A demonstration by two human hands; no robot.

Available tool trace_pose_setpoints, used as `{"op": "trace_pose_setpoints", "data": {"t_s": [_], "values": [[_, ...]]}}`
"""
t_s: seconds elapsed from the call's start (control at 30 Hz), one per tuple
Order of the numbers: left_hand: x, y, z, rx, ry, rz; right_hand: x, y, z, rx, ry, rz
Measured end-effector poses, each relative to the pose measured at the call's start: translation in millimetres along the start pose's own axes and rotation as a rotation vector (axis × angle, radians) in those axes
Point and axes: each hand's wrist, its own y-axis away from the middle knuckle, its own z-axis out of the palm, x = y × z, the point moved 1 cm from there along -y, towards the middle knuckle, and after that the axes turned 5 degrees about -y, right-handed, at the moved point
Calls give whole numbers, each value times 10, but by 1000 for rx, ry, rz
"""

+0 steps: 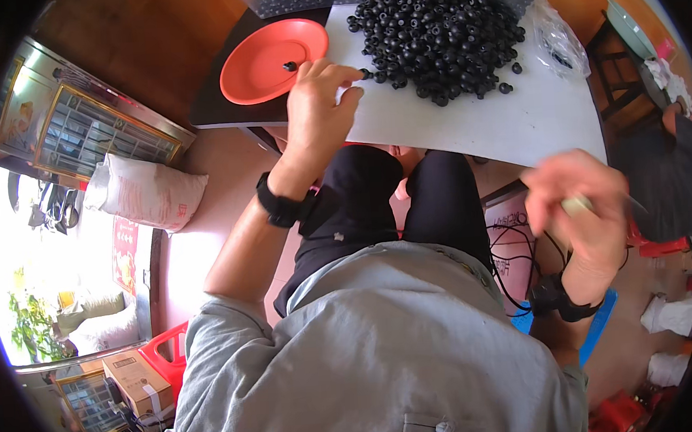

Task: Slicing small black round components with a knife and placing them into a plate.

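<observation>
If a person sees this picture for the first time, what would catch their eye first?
Probably the large heap of small black pieces on the white tabletop, at the top centre. Next, perhaps, the bright orange dish to its left, with a black piece inside; the left hand is beside both.

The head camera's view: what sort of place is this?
Perhaps a home or small workshop: black parts heaped on a white table, a bulging sack and a cardboard box.
</observation>
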Motion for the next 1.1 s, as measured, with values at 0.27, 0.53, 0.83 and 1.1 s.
{"op": "trace_pose_setpoints", "data": {"t_s": [0.27, 0.53, 0.83, 1.1], "values": [[-169, -187, 351, 21, -333, 166, 470, -184, -233, 198, 216, 64], [-199, -209, 286, -32, -192, 113, 674, -549, -207, 354, 793, -148], [-216, -142, 327, -7, -367, 178, 989, -902, -50, 323, 1215, -667], [-170, -172, 279, -111, -653, 124, 1108, -1132, 11, 356, 1302, -705]]}}
